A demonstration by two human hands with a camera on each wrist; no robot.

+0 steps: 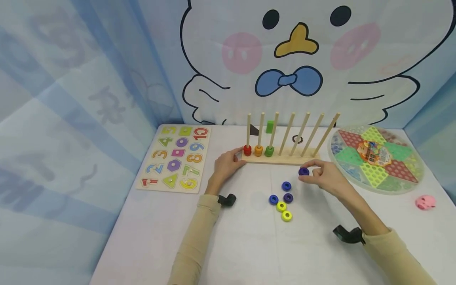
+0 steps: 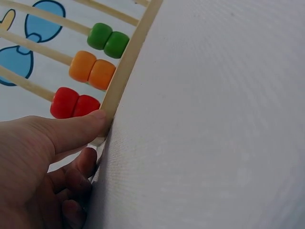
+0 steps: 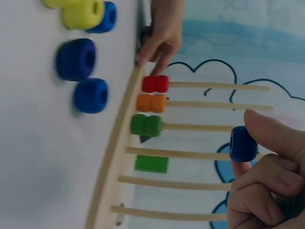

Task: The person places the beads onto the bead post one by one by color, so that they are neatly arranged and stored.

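A wooden peg rack (image 1: 285, 159) stands with its base across the table and several tall pegs rising from it. Two red beads (image 2: 75, 102), two orange beads (image 2: 92, 70) and two green beads (image 2: 108, 40) sit stacked low on its three leftmost pegs. My left hand (image 1: 226, 163) grips the rack's left end, thumb on the base's front edge. Between thumb and fingertip, my right hand (image 1: 325, 178) pinches a dark purple-blue bead (image 3: 243, 144), held up in front of the rack's right half. The bare pegs stand behind it.
Loose blue beads (image 1: 286, 186), a purple bead (image 1: 288, 198) and yellow beads (image 1: 286, 216) lie between the arms. Left is a number puzzle board (image 1: 173, 158); right, a round star-patterned game board (image 1: 374, 158) and a pink pig toy (image 1: 425, 202). A green block (image 1: 270, 126) is behind the rack.
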